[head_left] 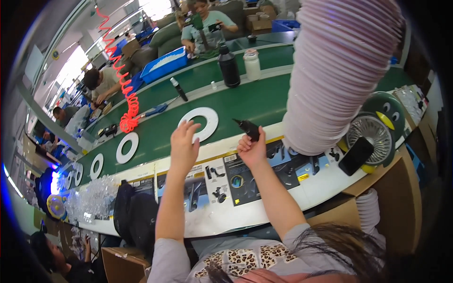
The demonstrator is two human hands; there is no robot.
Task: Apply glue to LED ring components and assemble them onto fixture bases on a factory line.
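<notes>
Pointed black tool (249, 128) — prob. light, stiff; grip at body.
R hand (253, 150): fingers clamped on it — L hand (184, 142): fingers apart, near white ring (213, 122).

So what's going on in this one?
A person's right hand grips a black pointed object. The left hand, its fingers spread, is at the near edge of a white ring lying on a green belt; whether it touches the ring is unclear. A tall white stack stands to the right, and a co-worker sits across the belt.
</notes>
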